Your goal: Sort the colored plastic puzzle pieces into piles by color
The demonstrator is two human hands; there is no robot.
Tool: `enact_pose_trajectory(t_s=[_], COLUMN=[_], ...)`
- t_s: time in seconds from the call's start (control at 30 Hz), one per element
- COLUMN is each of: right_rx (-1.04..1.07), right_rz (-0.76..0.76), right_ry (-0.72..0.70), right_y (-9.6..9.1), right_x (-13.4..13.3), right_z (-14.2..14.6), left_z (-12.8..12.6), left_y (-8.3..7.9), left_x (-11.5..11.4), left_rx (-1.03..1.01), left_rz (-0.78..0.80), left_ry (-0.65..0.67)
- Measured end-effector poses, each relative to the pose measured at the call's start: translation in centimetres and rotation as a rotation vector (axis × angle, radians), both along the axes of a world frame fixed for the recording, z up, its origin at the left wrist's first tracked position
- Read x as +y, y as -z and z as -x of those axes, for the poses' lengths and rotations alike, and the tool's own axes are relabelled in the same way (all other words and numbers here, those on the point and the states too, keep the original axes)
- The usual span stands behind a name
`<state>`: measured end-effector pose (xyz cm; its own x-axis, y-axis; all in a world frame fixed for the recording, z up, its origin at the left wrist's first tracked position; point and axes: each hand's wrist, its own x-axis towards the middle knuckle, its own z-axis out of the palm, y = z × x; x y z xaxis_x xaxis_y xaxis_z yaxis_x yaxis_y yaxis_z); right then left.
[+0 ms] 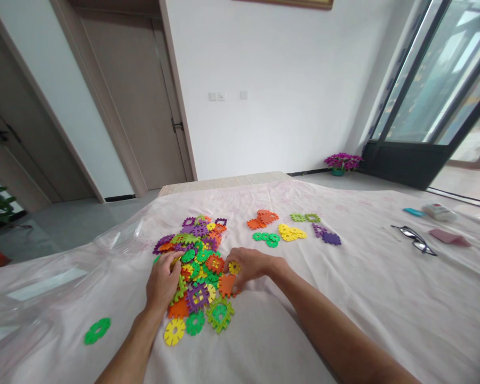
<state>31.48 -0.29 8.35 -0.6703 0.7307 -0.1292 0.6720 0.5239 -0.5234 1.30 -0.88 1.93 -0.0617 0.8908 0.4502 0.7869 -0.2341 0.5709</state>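
Observation:
A heap of flat plastic building pieces (200, 258), notched discs and toothed squares in several colours, lies between my hands. My left hand (162, 280) rests against the heap's left side, fingers bent over it and thumb apart from them; no held piece shows. My right hand (250, 265) is at the heap's right edge, its fingertips closed on an orange square piece (226, 286). A yellow disc (234, 268) shows beside its fingers. Nearest me lie a yellow disc (174, 332), a green disc (194, 322) and a light green square frame (220, 314).
Beyond my right hand are small groups: orange squares (263, 218), green discs (266, 239), yellow discs (292, 232), light green frames (305, 217) and purple squares (331, 238). Glasses (415, 239) lie far right. Clear plastic packaging (48, 282) and green discs (97, 331) lie left.

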Motion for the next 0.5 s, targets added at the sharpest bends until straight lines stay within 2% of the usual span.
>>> enact_pose_trajectory(t_s=[0.13,0.5], right_rx=[-0.008,0.193], right_rz=[0.002,0.193], right_ry=[0.027,0.160], right_y=[0.0,1.7], right_x=[0.1,1.1], right_z=[0.2,-0.7], left_z=[0.0,-0.1], left_y=[0.0,-0.2], left_x=[-0.1,-0.1], left_rx=[-0.001,-0.005], left_rz=[0.010,0.000], left_ry=[-0.002,0.004])
